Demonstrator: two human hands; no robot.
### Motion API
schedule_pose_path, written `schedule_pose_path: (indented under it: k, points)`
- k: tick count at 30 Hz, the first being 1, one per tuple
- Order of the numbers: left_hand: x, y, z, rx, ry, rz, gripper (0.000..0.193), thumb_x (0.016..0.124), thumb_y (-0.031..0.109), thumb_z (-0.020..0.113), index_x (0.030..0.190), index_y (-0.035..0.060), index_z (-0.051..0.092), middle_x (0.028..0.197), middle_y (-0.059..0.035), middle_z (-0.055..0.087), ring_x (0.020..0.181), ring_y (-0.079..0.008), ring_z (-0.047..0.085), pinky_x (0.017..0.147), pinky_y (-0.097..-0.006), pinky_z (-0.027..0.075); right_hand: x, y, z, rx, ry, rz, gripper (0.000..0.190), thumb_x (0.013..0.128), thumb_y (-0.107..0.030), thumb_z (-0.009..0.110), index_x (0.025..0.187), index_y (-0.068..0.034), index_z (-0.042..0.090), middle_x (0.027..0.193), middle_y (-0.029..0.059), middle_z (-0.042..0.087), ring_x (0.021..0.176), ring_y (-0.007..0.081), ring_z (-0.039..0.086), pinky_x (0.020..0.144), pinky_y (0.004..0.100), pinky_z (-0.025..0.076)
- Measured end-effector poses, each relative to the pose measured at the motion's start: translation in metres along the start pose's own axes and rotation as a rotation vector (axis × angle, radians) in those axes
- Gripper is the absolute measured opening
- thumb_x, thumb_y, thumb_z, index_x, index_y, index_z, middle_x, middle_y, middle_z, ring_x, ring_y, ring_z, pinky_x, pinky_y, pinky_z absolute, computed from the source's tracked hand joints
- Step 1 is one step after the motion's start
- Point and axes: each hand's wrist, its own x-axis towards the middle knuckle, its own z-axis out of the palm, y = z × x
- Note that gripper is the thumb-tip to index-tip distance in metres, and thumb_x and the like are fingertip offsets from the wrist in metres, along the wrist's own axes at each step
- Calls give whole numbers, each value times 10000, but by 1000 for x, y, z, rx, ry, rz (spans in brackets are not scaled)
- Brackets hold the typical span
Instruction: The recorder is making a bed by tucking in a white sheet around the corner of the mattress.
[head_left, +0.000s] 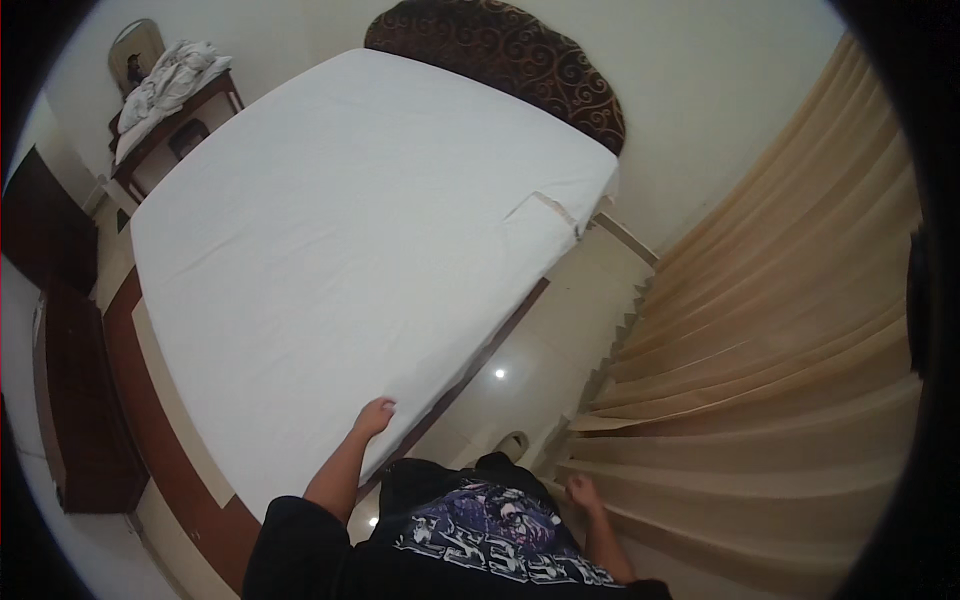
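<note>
A large bed covered with a smooth white sheet lies before me. Over the sheet, near the bed's lower right edge, is my left hand, its fingers curled; whether it touches or pinches the cloth I cannot tell. Beside the beige curtain, low at my right side, hangs my right hand, its fingers bent and partly blurred. A fold or gap with a brownish strip shows in the sheet near the right corner by the headboard, which is dark with golden swirls.
Crumpled white bedding is heaped on a wooden dressing table with a mirror. A dark wooden cabinet stands at left, near a red-brown floor border. Tiled floor runs between bed and curtain.
</note>
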Motion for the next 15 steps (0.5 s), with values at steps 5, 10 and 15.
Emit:
schedule_pose_path:
  k: [5, 10, 15]
  points:
    - [-62, -18, 52, 171, -137, -520, 484, 769, 304, 495, 1145, 4, 543, 1181, -194, 532, 1080, -334, 519, 928, -391, 405, 133, -158, -118, 253, -76, -183, 151, 869, -162, 507, 936, -28, 527, 715, 46, 554, 559, 124, 518, 479, 276, 429]
    - [-50, 17, 102, -17, -191, -761, 484, 748, 297, 518, 1145, 23, 545, 1172, -202, 536, 1077, -342, 519, 930, -390, 402, 194, -319, -217, 327, -124, -197, 175, 857, -145, 503, 986, -32, 539, 747, 44, 563, 622, 107, 524, 548, 256, 438]
    - [107, 129, 112, 9, -12, -134, 316, 808, 228, 466, 1027, 39, 594, 1009, -201, 597, 974, -351, 557, 849, -410, 436, 276, -302, -265, 90, 84, -445, 200, 840, -148, 533, 971, -1, 569, 784, 98, 603, 709, 162, 569, 661, 304, 468]
